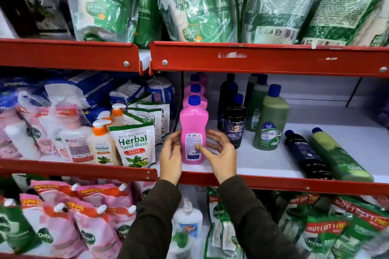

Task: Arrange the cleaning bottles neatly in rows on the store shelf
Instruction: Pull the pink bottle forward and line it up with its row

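While both hands stay open on each side of it, the front pink bottle (194, 130) stands upright near the front edge of the white shelf (263, 164). Left hand (170, 157) is just beside it; the right hand (221, 151) has its thumb on the label, not gripping. Two bottles (324, 153) lie near the right end.

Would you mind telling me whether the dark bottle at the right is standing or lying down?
Lying down: the dark bottle rests lengthwise on the shelf.
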Tool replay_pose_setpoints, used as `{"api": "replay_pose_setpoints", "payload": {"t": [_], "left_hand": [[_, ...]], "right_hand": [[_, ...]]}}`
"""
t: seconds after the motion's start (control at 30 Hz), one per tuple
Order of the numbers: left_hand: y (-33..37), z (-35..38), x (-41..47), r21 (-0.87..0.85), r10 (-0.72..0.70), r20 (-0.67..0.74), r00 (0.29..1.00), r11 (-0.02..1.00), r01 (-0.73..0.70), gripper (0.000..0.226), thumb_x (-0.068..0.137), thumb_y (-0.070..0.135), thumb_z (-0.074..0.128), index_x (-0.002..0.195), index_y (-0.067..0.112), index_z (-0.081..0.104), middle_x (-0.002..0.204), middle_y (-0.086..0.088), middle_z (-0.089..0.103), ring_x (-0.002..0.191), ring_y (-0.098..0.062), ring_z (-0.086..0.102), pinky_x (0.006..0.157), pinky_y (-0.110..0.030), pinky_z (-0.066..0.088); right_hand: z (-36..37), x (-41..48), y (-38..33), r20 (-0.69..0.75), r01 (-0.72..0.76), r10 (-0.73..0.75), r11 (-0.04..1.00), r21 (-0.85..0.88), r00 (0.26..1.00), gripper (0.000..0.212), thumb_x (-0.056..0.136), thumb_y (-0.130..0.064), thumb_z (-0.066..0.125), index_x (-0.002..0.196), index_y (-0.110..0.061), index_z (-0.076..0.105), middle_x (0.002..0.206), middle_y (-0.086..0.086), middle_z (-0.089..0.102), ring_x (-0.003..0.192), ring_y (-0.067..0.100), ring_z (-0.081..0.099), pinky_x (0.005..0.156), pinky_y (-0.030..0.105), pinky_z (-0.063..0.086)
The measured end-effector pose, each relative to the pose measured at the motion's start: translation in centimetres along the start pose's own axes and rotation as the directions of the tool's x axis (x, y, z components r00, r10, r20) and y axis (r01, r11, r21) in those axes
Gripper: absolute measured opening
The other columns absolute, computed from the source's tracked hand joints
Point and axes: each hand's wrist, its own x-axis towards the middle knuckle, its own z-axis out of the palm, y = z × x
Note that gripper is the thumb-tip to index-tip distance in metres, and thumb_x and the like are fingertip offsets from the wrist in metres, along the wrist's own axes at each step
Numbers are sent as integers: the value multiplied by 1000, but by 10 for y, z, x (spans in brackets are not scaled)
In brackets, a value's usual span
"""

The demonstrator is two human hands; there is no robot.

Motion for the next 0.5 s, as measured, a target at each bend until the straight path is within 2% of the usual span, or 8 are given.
{"api": "replay_pose_setpoints", "payload": {"t": [0.07, 0.13, 0.23, 0.3, 0.4, 0.47, 0.5], "left_hand": [[-1, 0, 3, -1, 4, -25, 1000, 1000, -4, 32, 100, -1, 39, 106, 24, 58, 107, 9, 66, 96, 1, 65, 87, -18, 54], [-5, 0, 6, 3, -3, -38, 999, 1000, 3, 32, 98, -3, 40, 99, 24, 57, 101, 7, 65, 97, -13, 62, 92, -28, 52], [-11, -2, 7, 40, -15, -21, 1000, 999, 16, 29, 94, -5, 44, 96, 22, 55, 97, 2, 63, 97, -22, 59, 98, -43, 48], [-11, -3, 5, 56, -22, 11, 1000, 998, 22, 25, 90, 3, 50, 107, 21, 54, 108, -1, 63, 108, -23, 59, 102, -40, 46], [-13, -8, 11, 67, -47, 121, 992, 997, 40, 52, 88, 12, 57, 138, 21, 45, 145, 0, 50, 132, -15, 48, 108, -26, 40], [-13, -9, 13, 63, -72, 206, 976, 996, 61, 59, 94, 3, 55, 148, 18, 36, 147, 5, 46, 131, -8, 47, 94, -8, 45], [-13, -8, 12, 43, -74, 228, 971, 997, 65, 58, 94, -2, 53, 147, 16, 37, 142, 6, 49, 125, -4, 50, 84, -4, 48]], "right_hand": [[1, 1, 2, 9, -14, 14, 1000, 8, 1000, 45, 73, -10, 84, 111, -15, 60, 106, -10, 70, 95, -6, 69, 81, 13, 56], [2, 1, 4, 26, -12, 13, 1000, -17, 1000, 35, 78, -11, 81, 107, -12, 61, 106, -5, 70, 96, 1, 70, 82, 15, 57], [1, -1, 8, 48, 74, -67, 985, -158, 997, 15, 85, -12, 73, 99, -11, 68, 108, 2, 68, 98, 7, 68, 88, 25, 57], [-1, -3, 9, 106, 106, -86, 975, -198, 991, 18, 85, -13, 70, 104, -15, 69, 111, 0, 67, 98, 7, 68, 88, 31, 59], [0, -7, 4, 237, 74, -40, 988, -136, 971, 46, 77, -15, 78, 119, -22, 62, 119, -3, 68, 105, 5, 67, 79, 25, 61], [1, -7, 2, 254, 67, -28, 987, -144, 967, 58, 72, -20, 85, 123, -21, 59, 117, -7, 69, 107, 0, 66, 82, 19, 59], [1, -6, 1, 245, 62, -24, 987, -148, 969, 59, 71, -21, 86, 123, -20, 59, 115, -8, 69, 105, -4, 66, 84, 15, 57]]}}
